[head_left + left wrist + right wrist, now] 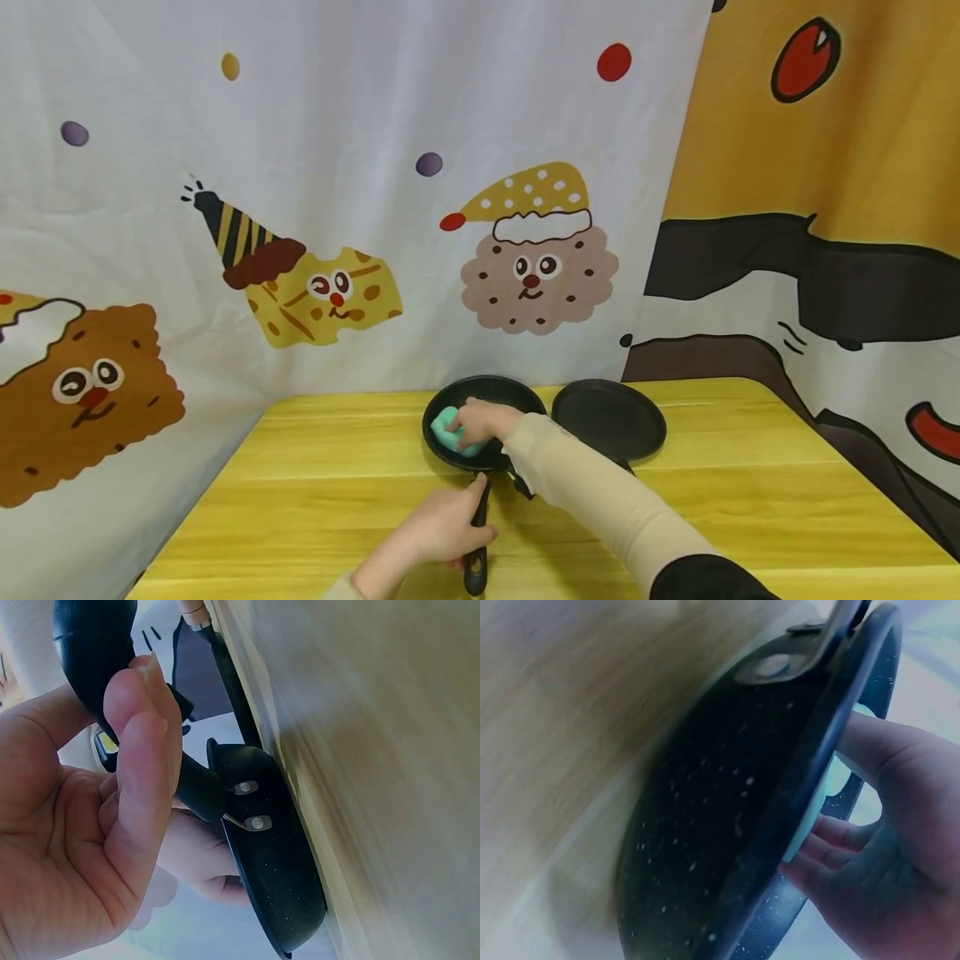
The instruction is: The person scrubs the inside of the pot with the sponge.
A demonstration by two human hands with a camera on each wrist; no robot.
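A black speckled frying pan (491, 388) stands on the wooden table, its handle (476, 565) pointing toward me. My left hand (452, 525) holds that handle, with the fingers wrapped around it in the left wrist view. Inside the pan, my right hand (483, 420) grips a mint-green sponge (446, 423) against the left part of the cooking surface. In the right wrist view the pan's outer wall (705, 810) hides most of the sponge, and the fingers (829, 844) reach in over the rim.
A flat black round pan (609, 419) lies close to the right of the frying pan, partly behind my right sleeve (600, 492). The wooden table (322, 467) extends to both sides. A curtain with cartoon prints (337, 167) hangs behind its far edge.
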